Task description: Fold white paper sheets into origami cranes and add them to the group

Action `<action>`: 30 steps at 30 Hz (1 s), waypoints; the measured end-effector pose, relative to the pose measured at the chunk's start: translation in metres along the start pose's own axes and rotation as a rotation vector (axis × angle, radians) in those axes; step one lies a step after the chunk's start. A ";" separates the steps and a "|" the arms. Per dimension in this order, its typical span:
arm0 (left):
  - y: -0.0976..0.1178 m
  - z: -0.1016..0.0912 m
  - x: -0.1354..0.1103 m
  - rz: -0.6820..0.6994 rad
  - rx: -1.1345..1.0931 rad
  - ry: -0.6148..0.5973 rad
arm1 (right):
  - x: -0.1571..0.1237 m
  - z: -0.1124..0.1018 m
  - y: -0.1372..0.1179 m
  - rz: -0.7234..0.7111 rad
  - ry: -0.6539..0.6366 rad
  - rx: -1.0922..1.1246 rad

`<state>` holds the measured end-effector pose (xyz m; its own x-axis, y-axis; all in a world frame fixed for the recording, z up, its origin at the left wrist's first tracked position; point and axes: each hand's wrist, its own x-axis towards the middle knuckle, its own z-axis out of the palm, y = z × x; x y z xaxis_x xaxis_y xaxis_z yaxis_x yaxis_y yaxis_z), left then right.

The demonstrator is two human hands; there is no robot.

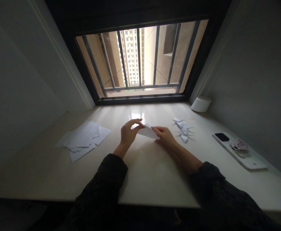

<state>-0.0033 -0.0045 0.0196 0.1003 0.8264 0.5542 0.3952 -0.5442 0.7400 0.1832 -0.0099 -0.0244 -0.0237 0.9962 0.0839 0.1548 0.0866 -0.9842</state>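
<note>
A small piece of white paper [147, 132], seemingly folded, is held up between both hands just above the pale sill. My left hand [130, 130] pinches its upper left part between thumb and fingers. On the other side, my right hand [163, 134] grips the paper's right corner with thumb and fingers closed. Several folded paper cranes [184, 129] lie clustered to the right of my right hand. Left of my left hand spreads a loose stack of white paper sheets [82, 136].
A white phone [241, 157] with a cartoon grip lies at the right. A white cylindrical object [201, 104] stands in the back right corner. Behind the sill [154, 179] is a barred window [140, 61], with walls on both sides. The sill's front edge runs near my forearms.
</note>
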 end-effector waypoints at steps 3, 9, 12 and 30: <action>-0.002 -0.005 0.004 0.087 0.010 0.002 | 0.003 -0.002 0.002 0.035 0.023 0.127; -0.012 -0.014 0.010 0.056 -0.046 -0.021 | 0.011 -0.009 0.005 0.133 0.229 0.318; -0.018 -0.013 0.011 -0.063 -0.193 -0.075 | 0.011 -0.009 0.004 0.167 0.265 0.386; -0.018 0.027 -0.005 -0.533 -0.751 0.323 | 0.004 0.002 -0.004 0.015 0.067 0.388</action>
<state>0.0136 0.0046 -0.0067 -0.2220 0.9724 0.0713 -0.3796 -0.1536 0.9123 0.1810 -0.0063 -0.0202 0.0418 0.9969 0.0660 -0.2306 0.0739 -0.9702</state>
